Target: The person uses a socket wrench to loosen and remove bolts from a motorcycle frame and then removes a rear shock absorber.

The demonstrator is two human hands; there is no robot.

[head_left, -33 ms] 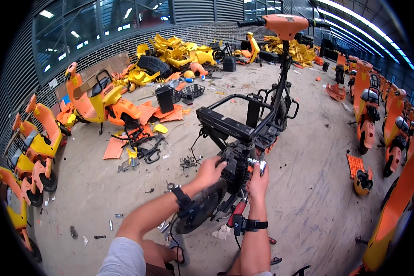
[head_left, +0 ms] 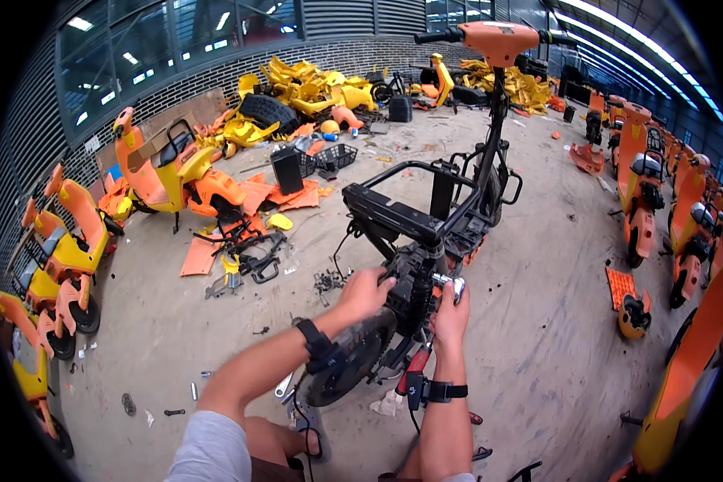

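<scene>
A stripped-down electric scooter [head_left: 410, 215], its black frame bare, stands in front of me with its rear toward me. My right hand [head_left: 450, 316] is closed around a shiny ratchet wrench [head_left: 458, 287], whose socket end points left at the frame beside the black coil shock absorber [head_left: 420, 296]. Just above the rear wheel [head_left: 352, 361], my left hand [head_left: 367, 292] grips the black rear housing [head_left: 406, 265]; its fingertips are partly hidden. A red-handled tool [head_left: 414, 368] shows below the shock, partly behind my right wrist.
Scooters [head_left: 161, 173] stand on the left, and a row of orange scooters [head_left: 635, 185] lines the right. Yellow body panels [head_left: 309, 88] are heaped by the wall. Small black parts [head_left: 328, 281], loose sockets [head_left: 194, 391] and a helmet [head_left: 634, 321] lie on the floor.
</scene>
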